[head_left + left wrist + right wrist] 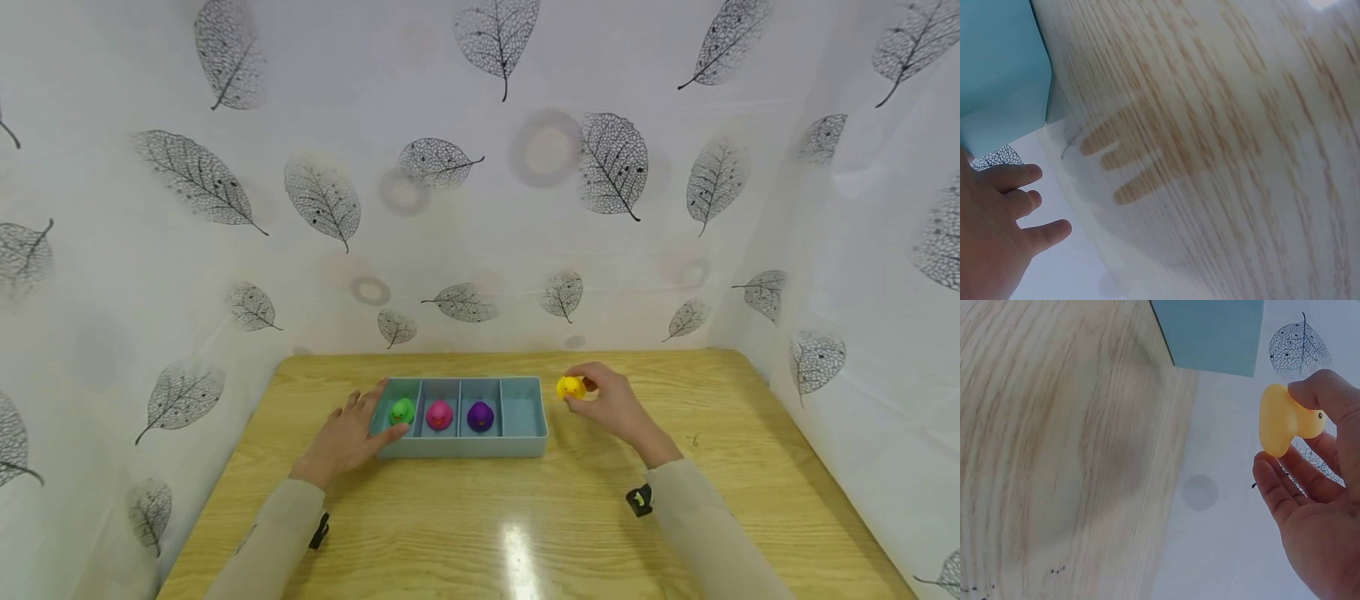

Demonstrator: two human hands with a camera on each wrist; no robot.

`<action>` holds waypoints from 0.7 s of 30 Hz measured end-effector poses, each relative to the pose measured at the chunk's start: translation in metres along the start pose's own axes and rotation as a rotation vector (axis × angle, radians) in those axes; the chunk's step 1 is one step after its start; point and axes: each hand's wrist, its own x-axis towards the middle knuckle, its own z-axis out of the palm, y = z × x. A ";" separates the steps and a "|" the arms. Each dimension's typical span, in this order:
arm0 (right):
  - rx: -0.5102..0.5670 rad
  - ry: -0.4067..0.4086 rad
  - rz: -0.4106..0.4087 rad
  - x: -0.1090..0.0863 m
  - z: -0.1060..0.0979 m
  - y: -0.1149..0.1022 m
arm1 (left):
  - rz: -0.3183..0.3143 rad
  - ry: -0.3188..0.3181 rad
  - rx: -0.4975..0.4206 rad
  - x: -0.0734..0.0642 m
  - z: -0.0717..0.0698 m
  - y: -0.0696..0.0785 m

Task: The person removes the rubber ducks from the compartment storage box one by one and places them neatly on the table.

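My right hand pinches a yellow rubber duck between thumb and fingers, just off the right end of a blue-grey divided tray. The right wrist view shows the duck held sideways above the table. In the tray, from the left, sit a green duck, a pink duck and a purple duck, one per compartment; the rightmost compartment holds nothing. My left hand rests at the tray's left end with spread fingers, its thumb along the front rim near the green duck.
The wooden table extends in front of the tray and to both sides. A white sheet with leaf prints hangs behind and along both sides. Black straps or devices sit at both wrists, the right device being clearer.
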 end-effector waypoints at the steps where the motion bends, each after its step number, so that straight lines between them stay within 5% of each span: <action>1: 0.001 -0.001 0.003 0.000 0.000 0.002 | -0.001 -0.002 -0.001 0.000 0.000 0.000; 21: 0.005 -0.070 0.162 -0.010 0.000 0.027 | -0.006 -0.001 -0.008 0.000 0.003 -0.003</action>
